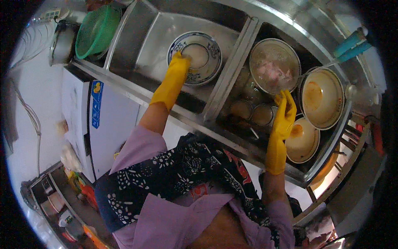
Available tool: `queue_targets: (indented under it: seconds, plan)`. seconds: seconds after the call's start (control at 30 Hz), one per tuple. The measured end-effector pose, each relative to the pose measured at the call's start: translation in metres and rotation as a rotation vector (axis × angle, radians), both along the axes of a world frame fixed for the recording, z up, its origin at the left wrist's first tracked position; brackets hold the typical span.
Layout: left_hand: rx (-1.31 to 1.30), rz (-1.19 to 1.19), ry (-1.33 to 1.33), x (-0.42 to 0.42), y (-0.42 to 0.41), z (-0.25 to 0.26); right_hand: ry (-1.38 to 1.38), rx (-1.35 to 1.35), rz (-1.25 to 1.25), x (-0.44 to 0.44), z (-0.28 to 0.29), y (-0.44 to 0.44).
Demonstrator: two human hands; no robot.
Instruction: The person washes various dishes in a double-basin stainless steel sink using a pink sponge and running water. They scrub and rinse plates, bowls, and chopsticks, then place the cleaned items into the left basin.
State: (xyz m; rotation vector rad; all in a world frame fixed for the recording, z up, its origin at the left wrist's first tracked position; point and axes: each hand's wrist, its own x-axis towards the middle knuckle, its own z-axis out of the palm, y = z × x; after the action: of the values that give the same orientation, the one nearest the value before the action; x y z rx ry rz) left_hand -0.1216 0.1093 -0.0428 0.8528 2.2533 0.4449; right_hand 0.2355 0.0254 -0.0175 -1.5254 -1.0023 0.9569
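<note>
My left hand (180, 67), in a yellow rubber glove, is on the left side of a blue-and-white patterned dish (214, 65) in the middle sink basin (155, 46). Its fingertips are blurred, so their hold is unclear. My right hand (285, 107), gloved alike, has bent fingers near the lower rim of a large round bowl (273, 67), which holds cloudy liquid and pinkish pieces. No object shows within those fingers. To its right lie two stained pale bowls, one larger (326, 99) and one smaller (303, 146). Small round vessels (262, 114) sit left of the hand in the right basin.
A metal divider (230, 68) separates the two basins. A green plastic basin (96, 31) stands at the far left, beside a pot (63, 43). A blue-handled utensil (353, 46) lies over the right rim. The white cabinet (108, 105) is below left, near a shelf (62, 193) with various goods.
</note>
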Motion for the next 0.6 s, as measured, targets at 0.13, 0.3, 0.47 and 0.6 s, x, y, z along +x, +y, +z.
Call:
queue_targets:
  seconds: [0.13,0.3,0.47,0.6]
  plan:
    - [0.0,0.026,-0.056,-0.032,-0.007,-0.064,0.046,-0.02,0.025,-0.004,0.003,0.0]
    - [0.275,0.171,-0.18,0.002,-0.04,-0.022,0.101,-0.039,0.012,0.004,0.014,-0.001]
    - [-0.128,0.593,-1.094,0.046,-0.091,-0.006,0.082,0.008,0.018,0.009,0.03,-0.008]
    - [0.27,1.364,-1.535,0.07,-0.061,-0.032,0.092,0.004,0.061,0.0,0.041,-0.012]
